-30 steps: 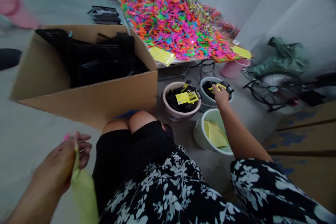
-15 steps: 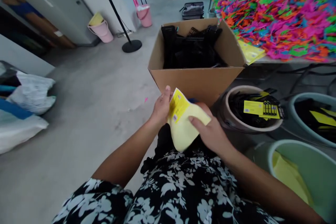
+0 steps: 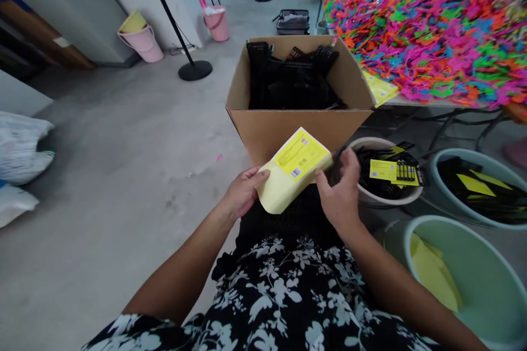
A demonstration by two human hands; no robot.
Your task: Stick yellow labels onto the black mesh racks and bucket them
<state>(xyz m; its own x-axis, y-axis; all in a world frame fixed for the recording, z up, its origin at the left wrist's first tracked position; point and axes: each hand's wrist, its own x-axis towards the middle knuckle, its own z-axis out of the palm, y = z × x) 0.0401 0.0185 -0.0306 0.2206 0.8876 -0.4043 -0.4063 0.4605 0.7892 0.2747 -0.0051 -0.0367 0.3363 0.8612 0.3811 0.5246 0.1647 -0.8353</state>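
Observation:
A yellow printed card (image 3: 302, 153), with a barcode and a pale yellow curved part below the print, is held in front of my body. My left hand (image 3: 245, 189) pinches its left end, thumb on top. At its right end is my right hand (image 3: 341, 186), thumb tip at the card's edge and fingers spread away from it. Just beyond the card stands an open cardboard box (image 3: 300, 129) with black plastic grid-like pieces (image 3: 294, 85) inside.
To the right, a cream bucket (image 3: 387, 200) and a blue-green tub (image 3: 436, 175) hold black pieces and yellow cards. A green bucket (image 3: 486, 285) contains yellow sheets. Bright plastic pieces (image 3: 420, 33) cover a table. A fan stand (image 3: 195, 70) and white sacks (image 3: 20, 148) are leftward.
The card has been turned so its printed face lies flatter and more visible. My right hand has loosened from its lower right side and moved to its right end.

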